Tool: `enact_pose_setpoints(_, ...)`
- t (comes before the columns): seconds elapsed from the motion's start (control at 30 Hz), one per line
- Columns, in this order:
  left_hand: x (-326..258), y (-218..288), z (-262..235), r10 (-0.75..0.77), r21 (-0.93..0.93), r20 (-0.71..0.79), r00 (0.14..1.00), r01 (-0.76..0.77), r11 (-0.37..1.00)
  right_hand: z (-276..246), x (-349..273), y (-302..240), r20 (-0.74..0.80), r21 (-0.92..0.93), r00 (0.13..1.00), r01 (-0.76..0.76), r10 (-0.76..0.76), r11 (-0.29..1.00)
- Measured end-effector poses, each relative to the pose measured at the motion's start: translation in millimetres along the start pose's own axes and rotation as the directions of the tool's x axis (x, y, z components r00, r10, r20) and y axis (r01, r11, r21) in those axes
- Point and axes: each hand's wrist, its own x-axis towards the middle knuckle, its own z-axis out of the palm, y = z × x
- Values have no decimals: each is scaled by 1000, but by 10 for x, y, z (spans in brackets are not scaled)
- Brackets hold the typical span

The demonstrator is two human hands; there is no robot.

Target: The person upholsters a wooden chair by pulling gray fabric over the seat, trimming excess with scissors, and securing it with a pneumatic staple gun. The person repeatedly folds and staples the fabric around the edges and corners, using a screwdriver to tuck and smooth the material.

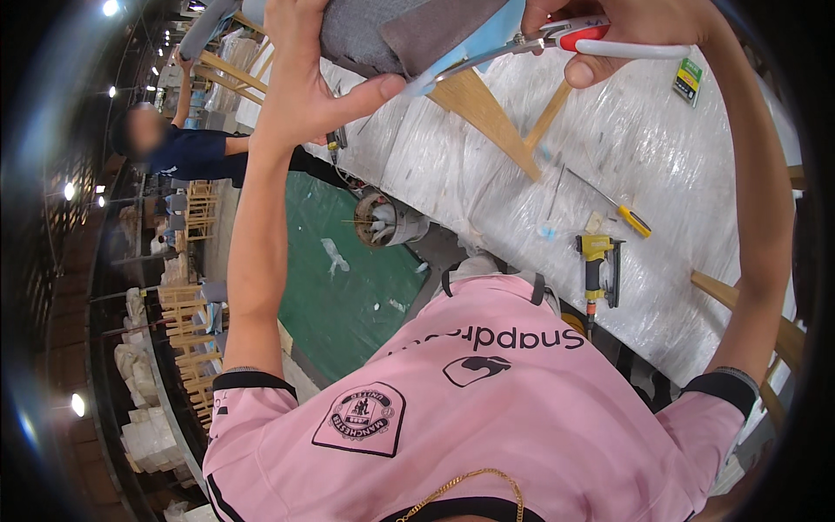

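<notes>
Near the top edge, my left hand [300,91] grips a grey upholstered chair part [361,39]; its thumb lies by the blade tips, and its upper fingers are partly cut off by the frame. My right hand [639,35] is closed round scissors [487,56] with red and white handles. Their silver blades point left along a light blue strip of cloth [496,33] at the edge of the brown-grey fabric [435,33]. Wooden legs [487,109] extend below the chair part over the table.
The plastic-covered table [513,226] carries a yellow staple gun [596,261], a yellow-handled screwdriver [633,219] and a green-and-black packet [687,81]. Beside it stand a bucket [409,224] and green flooring [326,278]. Another person [196,148] works at left, near stacked wooden frames [187,326].
</notes>
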Motion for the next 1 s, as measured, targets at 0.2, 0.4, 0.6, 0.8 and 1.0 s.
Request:
enact_pose_setpoints(0.2, 1, 15, 1, -7, 20, 15, 1000, 7, 1000, -214, -33, -111, 155, 180, 986, -81, 53, 980)
enact_pose_setpoints(0.4, -33, -17, 39, -26, -14, -6, 1000, 26, 1000, -25, 160, 195, 62, 67, 997, 37, -42, 997)
enact_pose_setpoints(0.6, -23, -18, 57, -14, -13, -11, 1000, 14, 1000, -43, 98, 11, 36, -16, 999, 25, -24, 1000)
enact_pose_setpoints(0.8, -48, -26, 43, -21, -22, -16, 1000, 21, 1000, -115, -24, -254, 35, 78, 999, -4, 1, 997)
enact_pose_setpoints(1.0, -22, 12, 41, -20, -7, -20, 1000, 20, 1000, -101, 134, -50, 84, 178, 996, -48, 34, 983)
